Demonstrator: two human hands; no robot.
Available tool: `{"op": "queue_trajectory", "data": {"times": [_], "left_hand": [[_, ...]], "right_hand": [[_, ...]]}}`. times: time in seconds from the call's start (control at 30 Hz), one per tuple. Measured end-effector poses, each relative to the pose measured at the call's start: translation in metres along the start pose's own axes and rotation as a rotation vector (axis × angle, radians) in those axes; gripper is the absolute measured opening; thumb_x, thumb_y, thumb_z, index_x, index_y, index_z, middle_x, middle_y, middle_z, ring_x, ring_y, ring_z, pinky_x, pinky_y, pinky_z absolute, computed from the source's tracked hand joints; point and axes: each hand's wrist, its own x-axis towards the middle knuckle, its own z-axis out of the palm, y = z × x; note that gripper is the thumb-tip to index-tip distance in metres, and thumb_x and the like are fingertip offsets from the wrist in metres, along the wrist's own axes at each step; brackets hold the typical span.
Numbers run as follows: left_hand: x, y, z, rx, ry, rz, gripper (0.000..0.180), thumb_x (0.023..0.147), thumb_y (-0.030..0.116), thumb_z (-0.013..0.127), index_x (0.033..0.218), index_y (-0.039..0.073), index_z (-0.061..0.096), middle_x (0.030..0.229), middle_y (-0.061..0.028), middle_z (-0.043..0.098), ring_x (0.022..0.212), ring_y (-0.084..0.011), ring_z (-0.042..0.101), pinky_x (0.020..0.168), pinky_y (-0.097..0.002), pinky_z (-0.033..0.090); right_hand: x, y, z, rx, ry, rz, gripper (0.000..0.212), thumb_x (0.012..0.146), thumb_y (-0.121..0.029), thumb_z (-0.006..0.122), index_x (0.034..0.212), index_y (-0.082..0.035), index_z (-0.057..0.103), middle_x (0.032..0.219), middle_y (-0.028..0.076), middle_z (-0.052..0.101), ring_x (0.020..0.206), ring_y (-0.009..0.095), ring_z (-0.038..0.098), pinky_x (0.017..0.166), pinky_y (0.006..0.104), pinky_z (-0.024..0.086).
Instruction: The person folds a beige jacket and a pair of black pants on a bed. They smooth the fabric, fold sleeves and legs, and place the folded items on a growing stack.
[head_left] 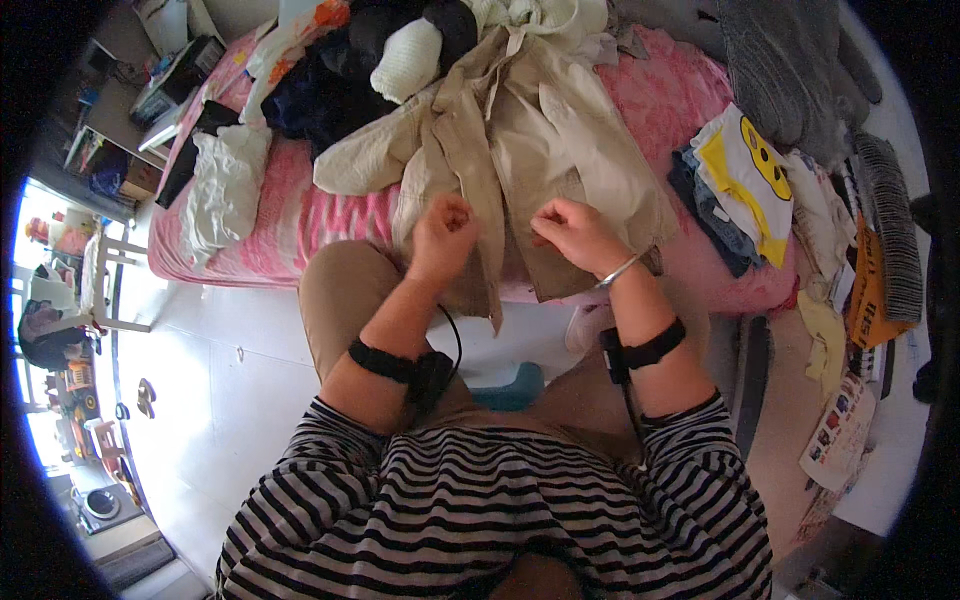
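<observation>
Though partly under a beige jacket (560, 130), pink bed (665, 85) beside pale floor (235, 400).

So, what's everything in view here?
Bed: one, pink, ahead
Jacket: one, beige, centre
Crumpled garment: one, white, bed's left
Clothes pile: one, dark, beyond jacket sleeve
Knit item: one, white, against pile
Printed top: one, white/yellow, bed's right
Denim: count unclear, blue, under top
Draped cloth: at least one, grey, upper right
Far clutter: uncounted, mixed, left
Shirt: one, black-striped, below
Arm straps: two, black, forearms
Bracelet: one, silver, right wrist
Left hand: one, bare, over jacket
Right hand: one, bare, over jacket
</observation>
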Motion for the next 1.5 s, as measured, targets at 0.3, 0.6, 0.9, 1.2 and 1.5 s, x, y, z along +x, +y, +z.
{"op": "queue_trajectory", "data": {"times": [0.3,0.6,0.9,1.2,1.5], "left_hand": [[-0.008,-0.005,0.000,-0.031,-0.344,-0.106,0.031,0.083,0.011,0.071,0.108,-0.001,0.059,0.099,-0.0099,0.068,0.090,-0.0191,0.065,0.079,-0.0324,0.052],[-0.068,-0.036,-0.004,-0.218,-0.430,-0.896,0.029,0.090,0.027,0.063,0.107,0.005,0.064,0.100,-0.0106,0.066,0.100,-0.0223,0.061,0.083,-0.0405,0.048],[-0.095,-0.079,0.016,-0.932,-0.344,-0.979,0.028,0.089,0.024,0.067,0.108,0.005,0.062,0.108,-0.0080,0.062,0.100,-0.0243,0.058,0.086,-0.0397,0.049],[-0.095,-0.012,0.015,-1.091,-0.496,-0.846,0.016,0.088,0.014,0.068,0.100,0.006,0.063,0.085,-0.0014,0.060,0.062,-0.0098,0.042,0.054,-0.0244,0.035],[-0.095,0.030,-0.001,-0.996,-0.726,-0.679,0.017,0.083,0.013,0.073,0.095,0.005,0.065,0.083,-0.0015,0.063,0.059,-0.0100,0.046,0.057,-0.0256,0.039]], "right_hand": [[-0.039,0.012,0.034,-0.717,0.060,0.191,0.048,0.076,-0.046,0.075,0.086,-0.001,0.063,0.087,0.021,0.067,0.082,0.039,0.064,0.074,0.0453,0.051],[-0.037,0.030,0.048,-0.560,0.112,0.174,0.033,0.081,-0.033,0.066,0.086,-0.001,0.062,0.081,0.020,0.067,0.078,0.037,0.066,0.073,0.0483,0.051],[-0.045,0.027,0.081,0.053,0.084,0.158,0.025,0.083,-0.022,0.066,0.082,0.001,0.058,0.067,0.010,0.060,0.064,0.017,0.059,0.058,0.0350,0.047],[-0.070,-0.016,0.065,0.295,0.197,0.122,0.010,0.087,-0.011,0.062,0.092,-0.003,0.059,0.078,-0.001,0.059,0.068,0.008,0.055,0.062,0.0250,0.046],[-0.077,-0.061,0.053,0.864,0.112,0.159,0.021,0.088,-0.008,0.052,0.107,-0.002,0.059,0.099,0.006,0.064,0.090,0.016,0.061,0.083,0.0310,0.048]]}}
